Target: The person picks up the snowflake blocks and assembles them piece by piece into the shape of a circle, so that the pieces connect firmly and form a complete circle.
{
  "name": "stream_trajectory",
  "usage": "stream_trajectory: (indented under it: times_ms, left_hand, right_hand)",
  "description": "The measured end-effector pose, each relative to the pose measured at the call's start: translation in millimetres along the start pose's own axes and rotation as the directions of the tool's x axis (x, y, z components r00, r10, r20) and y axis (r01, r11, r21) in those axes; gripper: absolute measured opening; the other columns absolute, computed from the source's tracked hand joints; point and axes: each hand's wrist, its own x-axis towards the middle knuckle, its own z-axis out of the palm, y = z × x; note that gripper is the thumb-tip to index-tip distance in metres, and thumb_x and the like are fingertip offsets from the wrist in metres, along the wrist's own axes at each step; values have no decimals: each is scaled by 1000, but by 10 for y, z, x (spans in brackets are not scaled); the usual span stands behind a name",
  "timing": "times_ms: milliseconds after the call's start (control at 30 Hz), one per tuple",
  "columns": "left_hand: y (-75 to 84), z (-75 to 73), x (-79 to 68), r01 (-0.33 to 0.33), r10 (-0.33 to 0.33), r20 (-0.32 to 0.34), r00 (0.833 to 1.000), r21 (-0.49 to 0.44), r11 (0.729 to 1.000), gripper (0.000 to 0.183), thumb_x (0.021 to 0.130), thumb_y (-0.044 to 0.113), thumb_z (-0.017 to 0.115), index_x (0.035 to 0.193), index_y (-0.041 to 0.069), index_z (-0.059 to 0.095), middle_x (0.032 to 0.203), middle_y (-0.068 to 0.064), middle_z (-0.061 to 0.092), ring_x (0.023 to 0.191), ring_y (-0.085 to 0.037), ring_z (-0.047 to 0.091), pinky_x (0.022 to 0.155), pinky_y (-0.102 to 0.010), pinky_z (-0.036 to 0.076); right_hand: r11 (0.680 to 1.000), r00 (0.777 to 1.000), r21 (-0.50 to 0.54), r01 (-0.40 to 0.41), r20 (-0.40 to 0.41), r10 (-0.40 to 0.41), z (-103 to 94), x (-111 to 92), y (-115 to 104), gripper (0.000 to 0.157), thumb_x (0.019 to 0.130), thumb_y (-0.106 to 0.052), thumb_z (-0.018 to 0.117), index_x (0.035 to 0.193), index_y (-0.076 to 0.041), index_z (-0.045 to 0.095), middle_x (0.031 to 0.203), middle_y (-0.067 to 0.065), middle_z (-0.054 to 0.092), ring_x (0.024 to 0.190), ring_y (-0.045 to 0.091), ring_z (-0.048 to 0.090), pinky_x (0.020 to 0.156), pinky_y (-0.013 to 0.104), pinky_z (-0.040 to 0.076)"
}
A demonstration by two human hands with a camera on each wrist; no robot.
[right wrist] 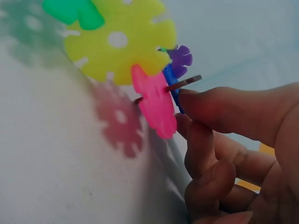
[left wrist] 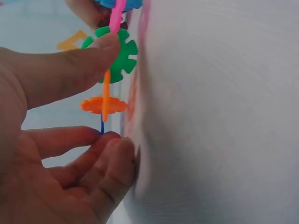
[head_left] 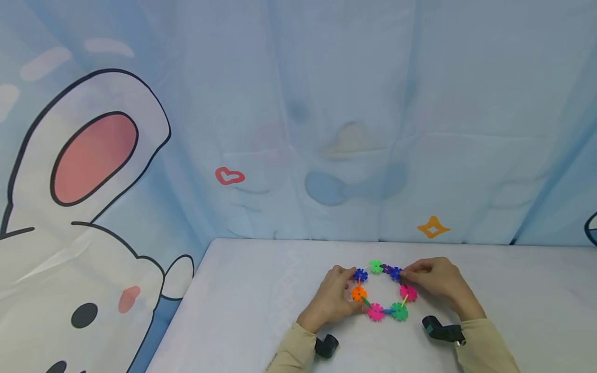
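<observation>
A ring of interlocking snowflake discs stands just at the white tabletop, its colourful notched plastic pieces slotted together, some face-on and some edge-on. My left hand holds the ring's left side. In the left wrist view its thumb presses a green disc, while the fingers touch a thin blue disc below an orange disc. At the upper right, my right hand pinches a blue disc between thumb and index finger. Beside that are a pink disc, a brown edge-on disc and a yellow disc.
The white table extends to both sides of the ring. A blue printed curtain hangs behind its back edge, with a cartoon rabbit at left. Black wrist cameras sit at both sleeves, close to the tabletop.
</observation>
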Motion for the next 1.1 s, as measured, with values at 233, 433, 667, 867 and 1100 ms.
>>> stream_trajectory:
  times_ms: [233, 433, 667, 867, 1100]
  left_hand:
    - [-10, 10, 0, 18, -19, -28, 999, -47, 999, 74, 86, 25, 90, 151, 7, 57, 123, 1, 59, 92, -1, 47, 83, -16, 42]
    - [-45, 16, 23, -28, 24, -52, 998, -72, 997, 67, 86, 22, 90, 144, 3, 62, 108, 1, 60, 89, -3, 48, 83, -17, 43]
    - [-102, 29, 33, -46, 36, -60, 998, -171, 984, 65, 82, 15, 92, 139, 1, 63, 101, 2, 64, 88, -3, 54, 83, -16, 49]
    - [-147, 49, 42, -33, 7, -86, 996, -301, 953, 57, 81, 6, 91, 132, 2, 66, 94, 3, 67, 83, -2, 57, 80, -16, 50]
    - [-171, 39, 53, -55, 22, -101, 995, -334, 941, 53, 80, 5, 91, 127, 3, 66, 91, 1, 67, 81, -1, 57, 77, -15, 49]
  right_hand:
    - [1000, 999, 9, -23, 31, 23, -51, 11, 18, 41, 94, -35, 78, 110, 3, 77, 105, 19, 73, 99, 31, 64, 82, 48, 53]
    - [1000, 1000, 4, -19, 21, 19, -53, 10, 16, 38, 95, -34, 77, 108, 2, 77, 102, 17, 73, 95, 28, 63, 73, 34, 47]
    - [1000, 1000, 4, 6, 0, -6, -14, 2, 24, 34, 96, -33, 76, 105, 0, 77, 94, 10, 75, 89, 24, 62, 70, 31, 45]
    - [1000, 999, 0, 26, -25, -26, -4, 1, 23, 32, 96, -32, 77, 104, -1, 78, 92, 8, 76, 87, 22, 63, 71, 31, 44]
    - [998, 999, -20, 52, 8, -52, -53, 9, 71, 41, 98, -40, 74, 110, -1, 78, 108, 20, 77, 101, 34, 68, 86, 52, 55]
